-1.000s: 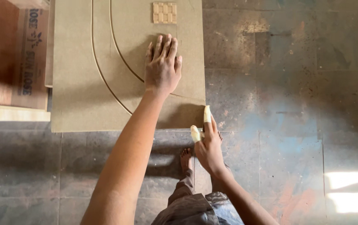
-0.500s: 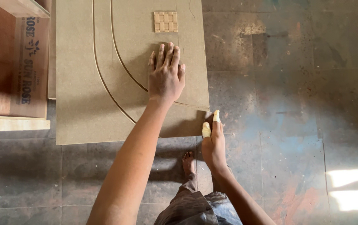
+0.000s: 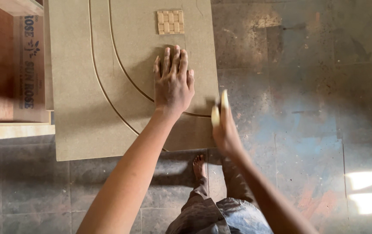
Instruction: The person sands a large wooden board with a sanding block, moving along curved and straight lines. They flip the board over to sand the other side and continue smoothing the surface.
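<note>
Tan board (image 3: 77, 86) with two curved grooves lies under the flat, spread left hand (image 3: 174, 82); right hand (image 3: 224, 128) blurred, grip unclear.

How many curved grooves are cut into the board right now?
2: both on the brown board. The outer groove and inner groove run down, then curve right toward the left hand; the wrist hides part of them.

Your left hand (image 3: 174, 84) lies on a tan board (image 3: 77, 86) scored with darker curved grooves (image 3: 103, 86) — a small pale block (image 3: 171, 22) on it shows a basket-weave pattern. Two fingertips (image 3: 224, 99) of your right hand (image 3: 225, 128) look creamy yellow, though blurred. The floor (image 3: 298, 86) is mottled grey — blue and rust patches.
</note>
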